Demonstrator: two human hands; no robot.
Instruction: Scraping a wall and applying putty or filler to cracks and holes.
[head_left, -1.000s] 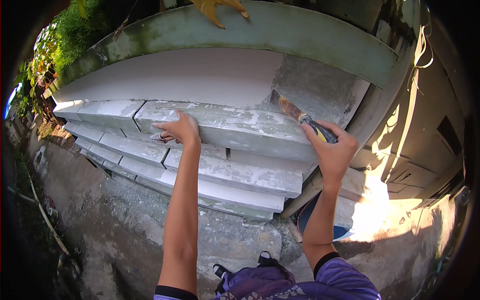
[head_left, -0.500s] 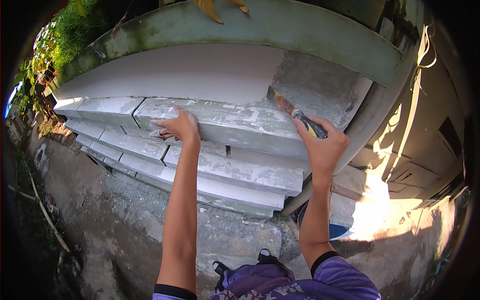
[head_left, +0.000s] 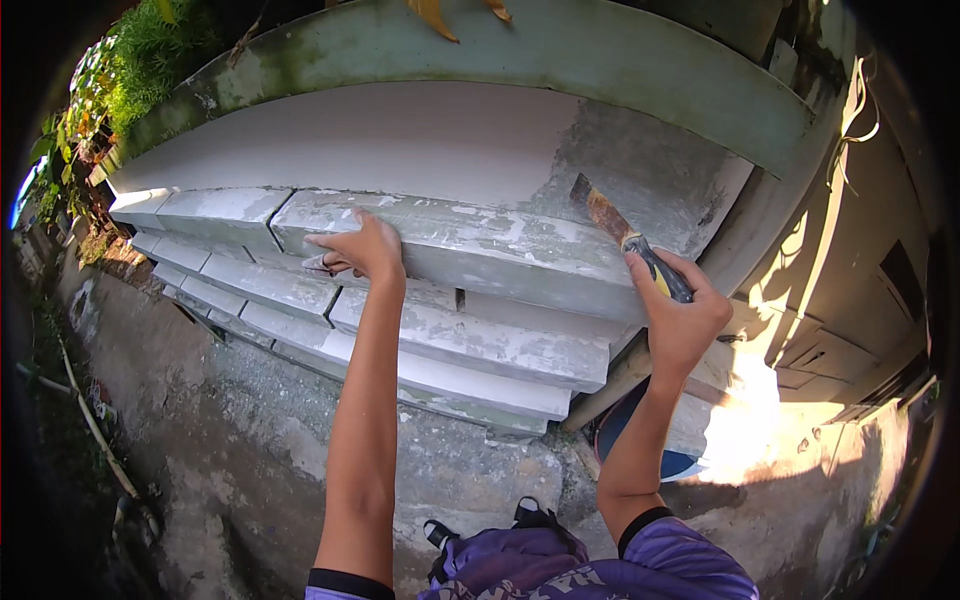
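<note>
My right hand (head_left: 688, 305) is closed around the black-and-yellow handle of a putty knife (head_left: 608, 215). Its rusty blade points up and left, in front of the grey unpainted patch (head_left: 640, 165) of the wall, just above the right part of a ledge (head_left: 480, 225). That ledge has blotchy white and grey-green paint. Farther left, my left hand (head_left: 368, 248) rests against the ledge's front edge, one finger on its top and the others bent below. Something small, pale and dark shows by those bent fingers; I cannot make out what it is.
Below the ledge, more stepped ledges (head_left: 470, 340) with gaps between blocks descend to the rough concrete floor (head_left: 270, 420). A curved green band (head_left: 480, 50) overhangs the wall. Plants (head_left: 165, 65) hang at upper left. A dark blue round-edged thing (head_left: 680, 465) lies behind my right forearm.
My right hand has moved right with the putty knife, and the blade has shifted from the ledge's back edge toward the grey patch. My left hand stays at nearly the same spot on the ledge.
</note>
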